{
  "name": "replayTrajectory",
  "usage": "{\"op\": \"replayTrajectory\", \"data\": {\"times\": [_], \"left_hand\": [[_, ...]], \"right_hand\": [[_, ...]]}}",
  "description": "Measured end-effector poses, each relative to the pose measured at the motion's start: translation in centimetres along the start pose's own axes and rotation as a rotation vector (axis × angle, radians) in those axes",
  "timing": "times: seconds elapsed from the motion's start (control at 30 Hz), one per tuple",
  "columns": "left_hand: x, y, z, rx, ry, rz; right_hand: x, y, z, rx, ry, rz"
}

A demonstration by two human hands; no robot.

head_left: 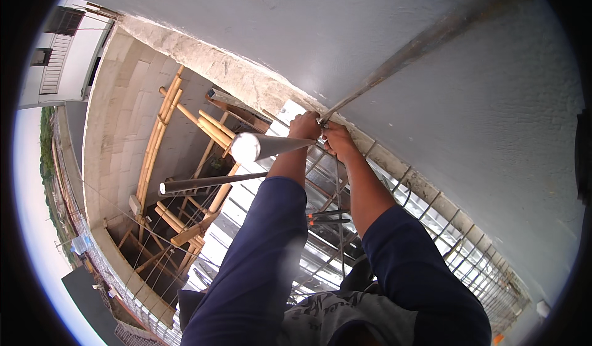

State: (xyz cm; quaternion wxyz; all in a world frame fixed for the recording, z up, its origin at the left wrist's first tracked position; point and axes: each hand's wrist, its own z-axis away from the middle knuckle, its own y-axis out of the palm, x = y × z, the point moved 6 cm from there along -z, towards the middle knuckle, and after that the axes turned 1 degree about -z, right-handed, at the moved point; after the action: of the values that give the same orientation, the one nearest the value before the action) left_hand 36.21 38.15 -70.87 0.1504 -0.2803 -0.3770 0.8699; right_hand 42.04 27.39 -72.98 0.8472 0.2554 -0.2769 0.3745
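Note:
Both my arms reach ahead to a crossing of steel bars beside the grey wall. My left hand (304, 126) is closed at the crossing, with its knuckles up and its fingertips against the bars. Close on its right, my right hand (337, 139) is closed too, its fingers bent in toward the same spot. A small glint shows between the hands, too small to name. One long steel bar (394, 69) runs from there up to the right across the wall. Another thick bar (277, 146) points back toward me, passing over my left wrist.
The grey wall (481, 118) fills the right side. Steel mesh (459, 241) lies over shiny metal decking (246, 201). Black handles with orange marks (327, 217) show between my arms. A thinner bar (209, 183) juts left. Bamboo poles (161, 130) stand in the opening at left.

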Motion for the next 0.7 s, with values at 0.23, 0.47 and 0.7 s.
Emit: {"op": "replayTrajectory", "data": {"times": [0.23,0.47,0.7], "left_hand": [[-1.7,-1.5,1.1,-0.008,-0.006,-0.162],[-0.3,-0.4,-0.2,-0.124,0.045,-0.258],[1.5,1.8,-1.4,-0.208,0.168,-0.146]], "right_hand": [[0.1,-0.5,0.0,0.001,0.001,0.052],[-0.1,-0.2,0.0,-0.020,-0.026,0.060],[-1.3,-1.2,-0.7,-0.217,-0.227,0.135]]}}
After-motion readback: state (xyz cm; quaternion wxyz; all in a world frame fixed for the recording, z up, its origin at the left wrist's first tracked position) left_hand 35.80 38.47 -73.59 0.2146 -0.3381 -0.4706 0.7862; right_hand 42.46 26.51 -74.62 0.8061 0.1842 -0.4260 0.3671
